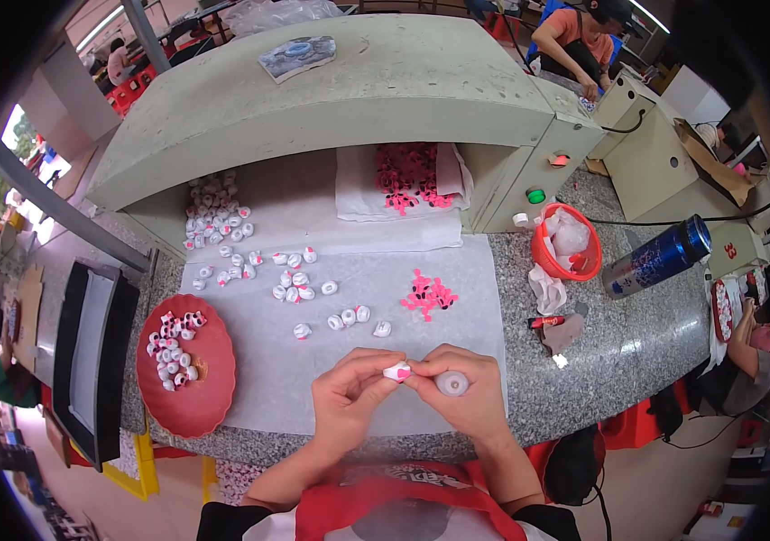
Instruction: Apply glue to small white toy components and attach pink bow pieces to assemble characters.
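My left hand (349,392) pinches a small rounded white piece with a pink patch (396,371) between thumb and fingertips. The fingertips of my right hand (470,397) meet it at its right side. Tucked in the curled fingers of that hand is a small translucent white bottle (452,383), its round end facing up. Just beyond my hands, several similar white pieces (349,316) lie on a white sheet (267,388). A loose heap of small pink pieces (428,294), some with dark spots, lies to their right.
A pale green metal housing (331,99) arches over the back, with more white pieces (213,198) and a cloth of pink pieces (407,176) inside. At left stand a red dish (186,415) and black tray (87,361); at right, a red basket (543,257) and blue bottle (655,257).
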`<state>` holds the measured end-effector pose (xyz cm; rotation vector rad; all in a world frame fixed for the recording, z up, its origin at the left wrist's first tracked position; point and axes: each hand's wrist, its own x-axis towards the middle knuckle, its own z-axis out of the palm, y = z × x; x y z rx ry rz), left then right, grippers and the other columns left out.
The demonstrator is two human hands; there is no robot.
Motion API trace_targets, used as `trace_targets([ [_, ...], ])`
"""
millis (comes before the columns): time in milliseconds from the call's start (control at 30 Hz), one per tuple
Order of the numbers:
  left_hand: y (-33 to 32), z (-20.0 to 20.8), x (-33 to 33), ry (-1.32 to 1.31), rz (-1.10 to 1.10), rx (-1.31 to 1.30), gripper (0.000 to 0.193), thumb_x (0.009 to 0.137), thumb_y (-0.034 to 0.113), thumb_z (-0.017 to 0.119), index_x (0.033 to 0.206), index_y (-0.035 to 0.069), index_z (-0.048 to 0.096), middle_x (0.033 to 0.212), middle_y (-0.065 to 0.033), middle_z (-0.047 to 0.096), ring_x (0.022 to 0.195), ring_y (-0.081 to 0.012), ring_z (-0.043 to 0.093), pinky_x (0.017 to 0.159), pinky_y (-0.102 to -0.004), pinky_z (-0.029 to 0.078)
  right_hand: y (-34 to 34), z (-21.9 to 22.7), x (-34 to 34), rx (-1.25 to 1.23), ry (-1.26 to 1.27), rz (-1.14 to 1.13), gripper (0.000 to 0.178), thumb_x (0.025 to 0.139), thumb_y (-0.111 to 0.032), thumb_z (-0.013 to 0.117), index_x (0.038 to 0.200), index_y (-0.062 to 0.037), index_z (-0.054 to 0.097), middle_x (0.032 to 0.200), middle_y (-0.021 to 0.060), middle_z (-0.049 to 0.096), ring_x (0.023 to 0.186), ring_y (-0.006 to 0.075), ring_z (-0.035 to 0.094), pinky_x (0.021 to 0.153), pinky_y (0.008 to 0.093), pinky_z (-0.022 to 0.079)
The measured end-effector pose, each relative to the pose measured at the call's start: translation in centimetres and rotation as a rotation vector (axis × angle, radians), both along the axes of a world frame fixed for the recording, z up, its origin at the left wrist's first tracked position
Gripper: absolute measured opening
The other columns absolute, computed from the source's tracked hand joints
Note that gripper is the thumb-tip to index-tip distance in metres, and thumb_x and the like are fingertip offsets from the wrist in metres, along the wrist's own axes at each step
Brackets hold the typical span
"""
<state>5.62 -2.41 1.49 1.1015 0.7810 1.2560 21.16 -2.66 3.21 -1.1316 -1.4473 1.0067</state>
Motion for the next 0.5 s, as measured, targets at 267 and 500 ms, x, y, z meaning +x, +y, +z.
trace_targets([
  [267,1.1,-1.1,-0.6,-0.276,-0.1,-0.356,0.03,0.079,-0.008,0.053,0.109,-0.004,0.049,0.092,-0.0116,0.061,0.085,-0.0171,0.061,0.073,-0.0244,0.05,0.0,-0.6,-0.5,0.06,0.033,-0.006,0.023,0.065,0.007,0.07,0.086,0.0009,0.063,0.086,0.0116,0.061,0.073,0.0134,0.058,0.062,0.0226,0.046],
  [500,-0.1,0.9,-0.8,0.01,-0.106,-0.041,0.034,0.075,-0.008,0.06,0.107,-0.002,0.052,0.088,-0.0117,0.062,0.083,-0.0166,0.062,0.071,-0.0255,0.052,0.2,-1.7,0.7,-0.05,0.267,0.167,0.024,0.065,0.007,0.069,0.086,0.0003,0.062,0.089,0.0145,0.06,0.079,0.0188,0.059,0.066,0.0262,0.048],
])
